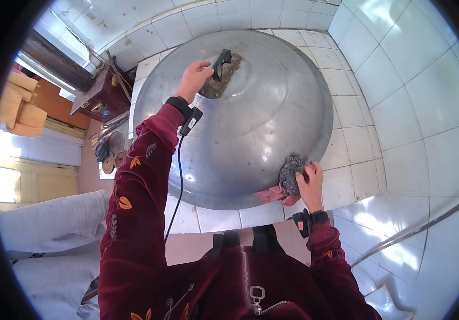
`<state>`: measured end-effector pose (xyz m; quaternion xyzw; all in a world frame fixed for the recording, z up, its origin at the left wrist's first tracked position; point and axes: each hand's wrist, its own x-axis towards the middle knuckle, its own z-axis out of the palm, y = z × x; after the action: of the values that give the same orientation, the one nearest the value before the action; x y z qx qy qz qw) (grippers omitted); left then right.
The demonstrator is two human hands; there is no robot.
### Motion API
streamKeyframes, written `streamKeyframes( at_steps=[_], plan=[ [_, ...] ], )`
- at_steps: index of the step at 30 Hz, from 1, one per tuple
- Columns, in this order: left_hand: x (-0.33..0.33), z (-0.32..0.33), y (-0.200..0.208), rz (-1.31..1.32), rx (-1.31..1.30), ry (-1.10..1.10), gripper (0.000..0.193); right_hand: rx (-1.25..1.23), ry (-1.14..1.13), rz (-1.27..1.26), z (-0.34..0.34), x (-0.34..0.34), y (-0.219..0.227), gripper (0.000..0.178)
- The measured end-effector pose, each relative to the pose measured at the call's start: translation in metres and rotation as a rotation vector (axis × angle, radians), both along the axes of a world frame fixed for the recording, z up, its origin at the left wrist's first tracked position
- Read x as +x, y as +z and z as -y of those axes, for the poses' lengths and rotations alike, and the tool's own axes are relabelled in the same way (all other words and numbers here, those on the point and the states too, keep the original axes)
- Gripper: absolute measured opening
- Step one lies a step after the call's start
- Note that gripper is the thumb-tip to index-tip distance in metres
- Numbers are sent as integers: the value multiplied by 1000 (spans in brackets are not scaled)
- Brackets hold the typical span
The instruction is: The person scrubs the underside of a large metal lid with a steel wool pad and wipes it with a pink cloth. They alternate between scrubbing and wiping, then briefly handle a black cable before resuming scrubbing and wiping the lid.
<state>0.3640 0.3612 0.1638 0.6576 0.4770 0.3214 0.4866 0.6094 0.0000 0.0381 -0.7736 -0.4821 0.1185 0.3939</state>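
Observation:
A large domed grey metal lid [264, 122] covers most of the tiled counter. My left hand [194, 80] reaches over its top, fingers apart, with the fingertips at the near side of the black handle [221, 65]. Whether they press on the handle is hard to tell. Beneath the handle is a stained, riveted plate [213, 90]. At the lid's near right rim my right hand [310, 184] has its thumb and fingers closed against a dark grey clump of steel wool [290, 173]. A pink cloth [276, 196] lies under the wool at the rim.
White tiles [340, 109] surround the lid, with tiled walls [405, 96] behind and to the right. A dark red box [103, 96] stands at the left. Beside it are several small items [113, 152]. Pale grey fabric [56, 221] lies at lower left.

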Motion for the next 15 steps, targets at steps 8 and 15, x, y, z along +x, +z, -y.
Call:
streamKeyframes(
  at_steps=[8, 15],
  plan=[
    [37, -32, 17, -198, 18, -125, 26, -101, -32, -271, 14, 18, -7, 19],
    [60, -43, 20, -205, -175, -63, 21, 63, 98, -1446, 37, 37, 25, 25]
  ],
)
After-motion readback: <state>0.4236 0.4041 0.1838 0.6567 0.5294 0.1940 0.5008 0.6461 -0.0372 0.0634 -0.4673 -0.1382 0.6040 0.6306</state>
